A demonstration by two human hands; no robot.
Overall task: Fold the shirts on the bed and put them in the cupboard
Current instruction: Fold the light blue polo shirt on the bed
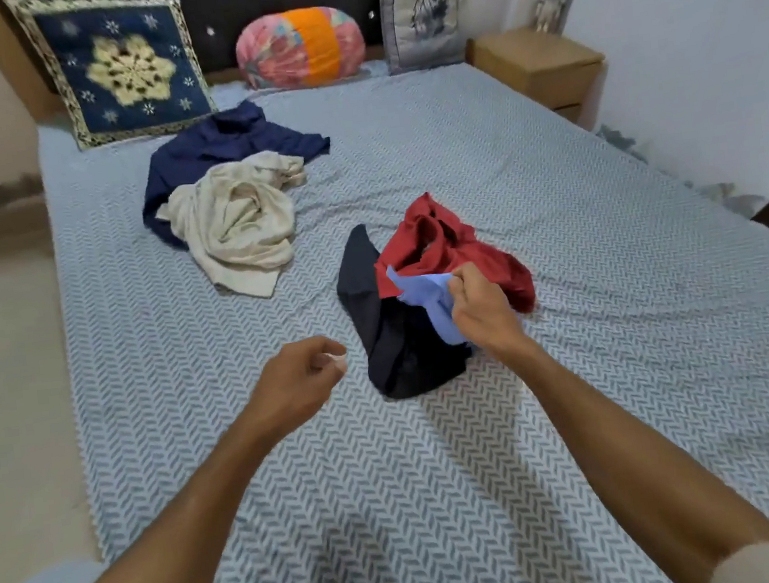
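Note:
On the bed (557, 235) lie two heaps of crumpled shirts. The near heap holds a red shirt (449, 246), a black shirt (387, 338) and a light blue shirt (425, 291) between them. My right hand (482, 309) is closed on a fold of the light blue shirt and lifts it slightly. My left hand (299, 378) hovers over the bedsheet left of the black shirt, fingers curled, with nothing in it. Farther back on the left, a cream shirt (238, 226) lies on top of a navy shirt (234, 141).
A blue patterned cushion (122, 67), a pink and orange bolster (300, 46) and a grey cushion (426, 11) lean on the headboard. A wooden bedside table (539, 66) stands at the right, with a small astronaut figure (551, 3) on it. No cupboard shows in this view.

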